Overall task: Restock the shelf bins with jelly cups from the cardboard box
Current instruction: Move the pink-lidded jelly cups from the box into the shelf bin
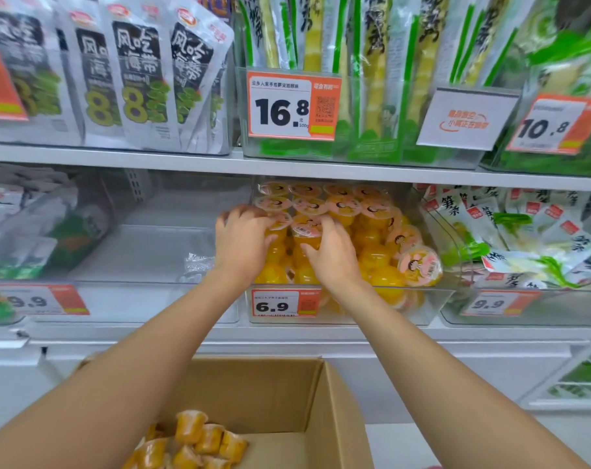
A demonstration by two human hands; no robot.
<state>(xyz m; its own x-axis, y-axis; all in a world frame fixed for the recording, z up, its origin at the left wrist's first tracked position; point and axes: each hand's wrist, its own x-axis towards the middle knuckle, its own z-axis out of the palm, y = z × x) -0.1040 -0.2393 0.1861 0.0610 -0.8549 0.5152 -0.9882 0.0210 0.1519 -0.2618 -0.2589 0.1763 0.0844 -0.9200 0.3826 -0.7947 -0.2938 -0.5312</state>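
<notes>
The cups (341,211) are clear tubs of yellow jelly under pink-and-white printed lids, stacked in the clear bin (436,306) at 12 o'clock from the box (287,390). The left hand (243,242) and right hand (334,255) each curl their fingers round one of the cups at the stack's 9 o'clock side. One tub lies tipped at 4 o'clock. More lie in the box.

yellow jelly cups (368,238) with pink lids, brown cardboard box (287,394), orange-and-white price tag (282,302)

The box (270,394) runs off the bottom edge. At centre, left hand (241,242) and right hand (333,255) hide some cups (365,211).
</notes>
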